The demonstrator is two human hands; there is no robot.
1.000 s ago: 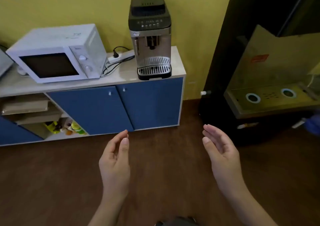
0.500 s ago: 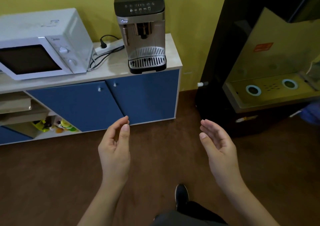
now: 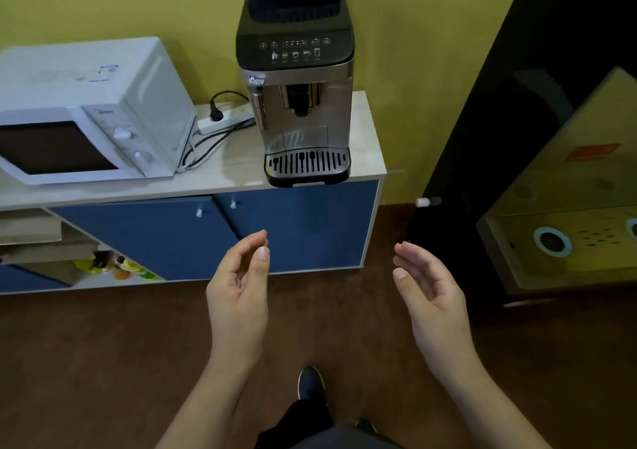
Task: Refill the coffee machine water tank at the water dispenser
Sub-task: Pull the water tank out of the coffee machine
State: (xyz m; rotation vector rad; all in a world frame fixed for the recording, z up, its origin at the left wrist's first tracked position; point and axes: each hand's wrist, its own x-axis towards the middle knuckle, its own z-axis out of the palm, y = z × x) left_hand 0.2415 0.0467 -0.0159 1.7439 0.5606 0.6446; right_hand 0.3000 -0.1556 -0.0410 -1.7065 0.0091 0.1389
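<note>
A silver and black coffee machine point(image 3: 300, 104) stands on the right end of a light counter point(image 3: 220, 173) against the yellow wall. Its water tank is not visible from this side. My left hand point(image 3: 239, 290) and my right hand point(image 3: 429, 286) are held out in front of me, below the counter's edge, palms facing each other, fingers apart and holding nothing. At the right stands a dark water dispenser point(image 3: 537, 186) with a tray that has a blue-ringed hole point(image 3: 552, 242).
A white microwave point(image 3: 86, 114) sits left of the coffee machine, with a power strip point(image 3: 224, 119) and cables between them. Blue cabinet doors point(image 3: 220, 235) are below. Open shelves point(image 3: 69, 255) with small items are at the left. My dark shoe point(image 3: 310, 383) is on the brown floor.
I have stepped closer to the counter; the coffee machine now looks larger and nearer. Both hands stay open, apart and empty.
</note>
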